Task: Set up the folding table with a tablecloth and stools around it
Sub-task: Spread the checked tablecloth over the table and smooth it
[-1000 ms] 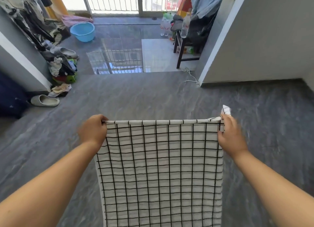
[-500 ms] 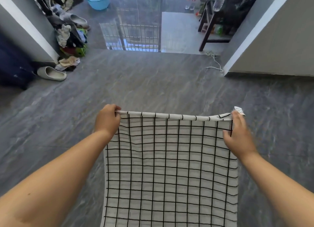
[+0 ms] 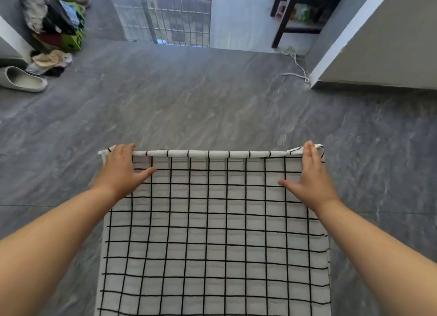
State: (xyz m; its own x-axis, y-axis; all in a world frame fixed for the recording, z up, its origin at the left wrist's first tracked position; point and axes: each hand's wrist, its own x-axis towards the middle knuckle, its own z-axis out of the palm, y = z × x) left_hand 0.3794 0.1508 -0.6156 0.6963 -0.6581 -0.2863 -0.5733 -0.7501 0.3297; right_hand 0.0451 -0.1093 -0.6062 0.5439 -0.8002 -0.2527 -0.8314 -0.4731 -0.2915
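Grey floor [image 3: 212, 102] is framing the tablecloth [image 3: 212, 233].
I'm seeing left hand [image 3: 120, 173] and right hand [image 3: 312, 178] pressing its far edge, fingers straight.

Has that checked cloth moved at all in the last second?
Yes. The checked cloth has come toward the person: its far edge lies farther from the foot of the white wall corner, though the camera also tilted down.

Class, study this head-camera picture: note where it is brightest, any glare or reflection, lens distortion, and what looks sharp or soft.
Head view: brightest at the far end, so the light seems to come from there; the glossy floor mirrors a railing as a pale reflection; wide-angle distortion makes the white wall edge lean; the tablecloth grid is crisp, with only faint, soft shadows.
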